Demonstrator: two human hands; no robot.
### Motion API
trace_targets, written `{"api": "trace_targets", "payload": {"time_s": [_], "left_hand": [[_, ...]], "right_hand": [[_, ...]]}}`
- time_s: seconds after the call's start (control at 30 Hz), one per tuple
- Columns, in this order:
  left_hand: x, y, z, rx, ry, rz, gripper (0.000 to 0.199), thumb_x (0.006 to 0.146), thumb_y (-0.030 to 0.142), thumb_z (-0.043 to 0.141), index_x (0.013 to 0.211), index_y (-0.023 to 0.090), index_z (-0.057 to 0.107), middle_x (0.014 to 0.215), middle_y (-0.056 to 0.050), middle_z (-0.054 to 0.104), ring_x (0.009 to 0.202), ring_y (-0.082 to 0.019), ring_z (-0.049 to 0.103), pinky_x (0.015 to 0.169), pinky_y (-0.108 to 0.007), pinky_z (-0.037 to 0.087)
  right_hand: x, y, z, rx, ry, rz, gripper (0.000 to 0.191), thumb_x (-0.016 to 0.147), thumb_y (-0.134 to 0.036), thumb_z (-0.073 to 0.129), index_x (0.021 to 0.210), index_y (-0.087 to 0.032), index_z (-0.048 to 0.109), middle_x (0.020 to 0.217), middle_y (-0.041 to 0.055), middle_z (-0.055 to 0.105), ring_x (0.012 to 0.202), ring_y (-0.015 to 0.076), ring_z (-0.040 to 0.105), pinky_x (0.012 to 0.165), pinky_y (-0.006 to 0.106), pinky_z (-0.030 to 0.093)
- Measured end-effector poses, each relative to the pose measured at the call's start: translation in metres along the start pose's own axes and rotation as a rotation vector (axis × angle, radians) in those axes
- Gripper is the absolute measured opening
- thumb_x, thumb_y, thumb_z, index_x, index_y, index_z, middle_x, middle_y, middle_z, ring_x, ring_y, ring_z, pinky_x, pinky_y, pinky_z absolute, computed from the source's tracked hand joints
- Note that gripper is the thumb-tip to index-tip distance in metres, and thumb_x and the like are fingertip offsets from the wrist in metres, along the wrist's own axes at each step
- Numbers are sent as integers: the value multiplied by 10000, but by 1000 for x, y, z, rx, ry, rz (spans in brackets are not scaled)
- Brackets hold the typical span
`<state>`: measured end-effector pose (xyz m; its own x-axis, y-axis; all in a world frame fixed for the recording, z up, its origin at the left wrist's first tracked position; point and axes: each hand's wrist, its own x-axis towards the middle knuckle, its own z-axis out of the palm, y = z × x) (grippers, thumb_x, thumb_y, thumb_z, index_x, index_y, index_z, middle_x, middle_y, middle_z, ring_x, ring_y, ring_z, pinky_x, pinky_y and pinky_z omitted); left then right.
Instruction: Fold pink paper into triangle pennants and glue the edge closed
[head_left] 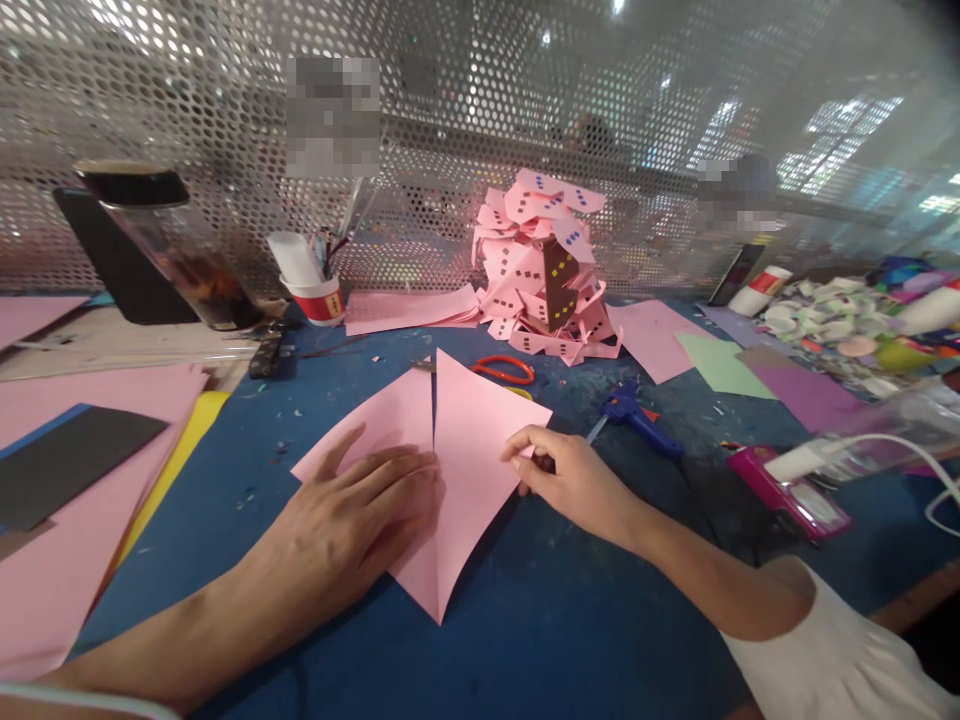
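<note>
A pink sheet of paper (476,465) with a crease down its middle and a slit at its top lies in front of me on the blue table. Spread over its left half is my left hand (360,510), palm down, fingers apart. My right hand (544,465) pinches the sheet's right edge between thumb and fingers, and that side is raised off the table. Just behind the sheet lie scissors with red handles (504,370), their blades partly hidden. A blue glue gun (637,415) rests right of my right hand.
A pink paper structure with small coloured squares (525,275) stands at the back. Left are a drink bottle (187,250), a red-and-white cup (319,300) and pink sheets (90,570). Right are coloured papers (724,365), a magenta device (795,500) with a white cable and scrap pieces (832,320).
</note>
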<state>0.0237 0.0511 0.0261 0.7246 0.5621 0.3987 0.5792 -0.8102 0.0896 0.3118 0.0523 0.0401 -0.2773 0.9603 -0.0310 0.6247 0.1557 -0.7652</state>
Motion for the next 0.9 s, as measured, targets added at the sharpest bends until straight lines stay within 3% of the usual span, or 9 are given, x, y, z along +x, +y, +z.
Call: {"api": "trace_targets", "payload": {"time_s": [0.9], "left_hand": [[-2, -1, 1, 9, 9, -2, 270, 1028, 275, 558, 1284, 291, 642, 1341, -9, 718, 1282, -200, 646, 1302, -460, 110]], "right_hand": [[-2, -1, -4, -18, -42, 18, 162, 951, -190, 578, 1018, -233, 719, 708, -33, 743, 654, 124, 691, 632, 234, 450]]}}
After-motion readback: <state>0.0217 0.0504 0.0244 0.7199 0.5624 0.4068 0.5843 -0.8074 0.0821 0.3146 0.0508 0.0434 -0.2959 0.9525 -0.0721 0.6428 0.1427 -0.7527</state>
